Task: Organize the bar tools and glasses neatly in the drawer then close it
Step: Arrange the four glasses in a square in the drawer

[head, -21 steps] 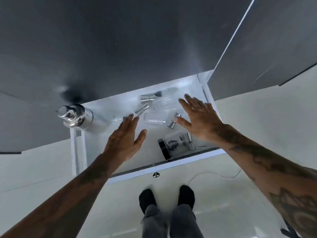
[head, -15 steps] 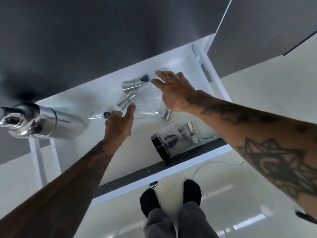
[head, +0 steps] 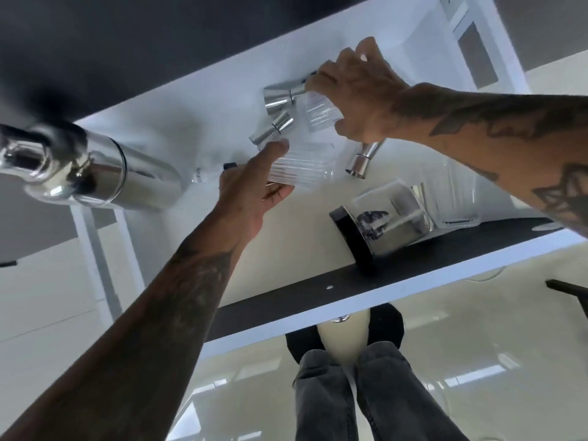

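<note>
The white drawer (head: 286, 246) is pulled out below me. Two ribbed clear glasses lie on their sides in its middle. My left hand (head: 254, 183) grips the nearer ribbed glass (head: 307, 168), thumb on top. My right hand (head: 353, 93) closes around the farther ribbed glass (head: 319, 114). A large steel jigger (head: 283, 95) and a smaller jigger (head: 272, 128) lie just left of the glasses. A third jigger (head: 364, 159) lies under my right wrist. The steel cocktail shaker (head: 95, 167) stands upright at the drawer's left end.
A clear jar with a black lid (head: 381, 224) lies on its side against the dark drawer front (head: 318, 291). A small clear tube (head: 202, 175) lies beside the shaker. The dark countertop (head: 127, 43) overhangs the drawer's back. My feet (head: 346, 338) stand under the knob (head: 340, 319).
Both hands went from hovering open over the drawer to reaching down and closing, each on a ribbed glass. The view moved closer to the drawer.
</note>
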Demonstrator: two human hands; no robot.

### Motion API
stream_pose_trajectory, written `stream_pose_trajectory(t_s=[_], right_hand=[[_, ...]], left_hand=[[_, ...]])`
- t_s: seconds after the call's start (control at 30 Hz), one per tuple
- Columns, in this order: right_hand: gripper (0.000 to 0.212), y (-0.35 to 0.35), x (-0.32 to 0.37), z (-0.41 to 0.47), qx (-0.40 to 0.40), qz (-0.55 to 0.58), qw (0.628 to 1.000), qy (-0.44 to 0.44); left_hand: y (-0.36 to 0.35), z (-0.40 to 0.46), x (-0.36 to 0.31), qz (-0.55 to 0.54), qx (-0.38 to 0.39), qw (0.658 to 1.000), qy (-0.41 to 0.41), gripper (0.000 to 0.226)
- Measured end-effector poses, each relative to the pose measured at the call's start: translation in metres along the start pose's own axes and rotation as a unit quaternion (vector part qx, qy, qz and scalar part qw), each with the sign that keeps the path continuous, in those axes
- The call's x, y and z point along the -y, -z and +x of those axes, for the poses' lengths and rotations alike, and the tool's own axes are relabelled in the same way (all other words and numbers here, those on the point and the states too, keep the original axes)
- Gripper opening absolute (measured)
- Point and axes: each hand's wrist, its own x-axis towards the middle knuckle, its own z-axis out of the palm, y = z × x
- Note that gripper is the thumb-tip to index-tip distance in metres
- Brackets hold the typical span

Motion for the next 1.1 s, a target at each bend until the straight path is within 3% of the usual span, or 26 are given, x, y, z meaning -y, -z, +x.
stream_pose_trajectory(t_s=[0.1, 0.2, 0.3, 0.4, 0.6, 0.77, 0.87, 0.97, 1.0, 1.1], right_hand=[[0.067, 0.017, 0.019, -0.015, -0.062, 0.115, 0.991, -0.031], [0.066, 0.042, 0.059, -0.036, -0.097, 0.297, 0.948, -0.063], [0.065, 0.048, 0.111, -0.051, -0.029, 0.467, 0.883, -0.037], [0.069, 0.038, 0.164, -0.053, 0.058, 0.503, 0.862, 0.030], [0.061, 0.007, 0.213, -0.049, 0.140, 0.399, 0.896, 0.137], [0.066, 0.009, 0.215, -0.047, 0.105, 0.281, 0.925, 0.235], [0.074, 0.015, 0.214, -0.049, 0.139, 0.250, 0.924, 0.252], [0.090, 0.031, 0.204, -0.055, 0.211, 0.289, 0.913, 0.194], [0.082, 0.041, 0.193, -0.060, 0.206, 0.315, 0.913, 0.159], [0.036, 0.063, 0.127, -0.078, 0.075, 0.345, 0.936, -0.006]], left_hand=[[0.051, -0.040, 0.001, 0.087, -0.029, 0.990, -0.102, 0.030], [0.111, -0.081, 0.010, 0.317, -0.128, 0.921, -0.184, 0.044], [0.165, -0.102, 0.024, 0.445, -0.142, 0.845, -0.262, 0.057], [0.196, -0.104, 0.036, 0.550, -0.085, 0.773, -0.304, 0.061], [0.198, -0.090, 0.032, 0.633, -0.002, 0.735, -0.242, 0.060], [0.184, -0.090, 0.025, 0.734, 0.073, 0.646, -0.194, 0.058], [0.178, -0.089, 0.019, 0.763, 0.099, 0.630, -0.111, 0.072], [0.168, -0.094, -0.011, 0.809, 0.119, 0.574, -0.024, 0.070], [0.159, -0.094, -0.023, 0.803, 0.113, 0.585, -0.036, 0.061], [0.112, -0.092, -0.046, 0.694, 0.084, 0.691, -0.182, 0.027]])
